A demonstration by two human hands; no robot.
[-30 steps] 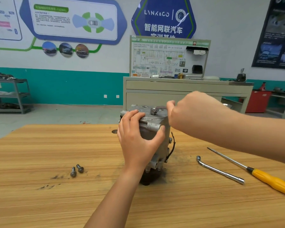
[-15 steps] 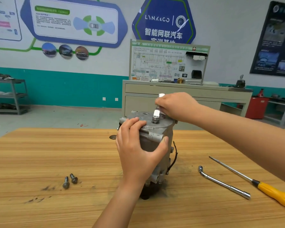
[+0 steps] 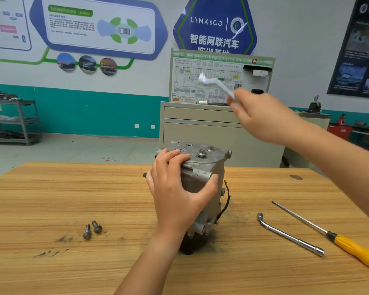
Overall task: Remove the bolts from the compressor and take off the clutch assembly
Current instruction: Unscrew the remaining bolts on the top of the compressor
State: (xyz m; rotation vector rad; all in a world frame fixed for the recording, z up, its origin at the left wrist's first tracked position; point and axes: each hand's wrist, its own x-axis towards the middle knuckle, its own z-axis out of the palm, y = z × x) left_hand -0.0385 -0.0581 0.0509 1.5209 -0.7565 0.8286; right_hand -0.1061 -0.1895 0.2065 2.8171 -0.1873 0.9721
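A grey metal compressor (image 3: pixel 209 167) stands upright on the wooden table (image 3: pixel 51 199), its black clutch end down against the tabletop. My left hand (image 3: pixel 177 192) grips its upper side, fingers over the top rim and thumb on a lug. Two bolts (image 3: pixel 202 153) still stick up from the top face. My right hand (image 3: pixel 262 116) is raised well above and to the right of the compressor and holds a bent socket wrench (image 3: pixel 215 84), blurred by motion. Two removed bolts (image 3: pixel 92 229) lie on the table to the left.
A second L-shaped socket wrench (image 3: pixel 290 235) and a yellow-handled screwdriver (image 3: pixel 349 245) lie on the table at the right. Dark grease smudges mark the wood near the compressor. Behind the table stand a grey cabinet (image 3: pixel 200 128) and metal shelving (image 3: pixel 15 122).
My right hand has lifted the wrench off the top bolt and swung it up and to the right. My left hand keeps its hold on the compressor.
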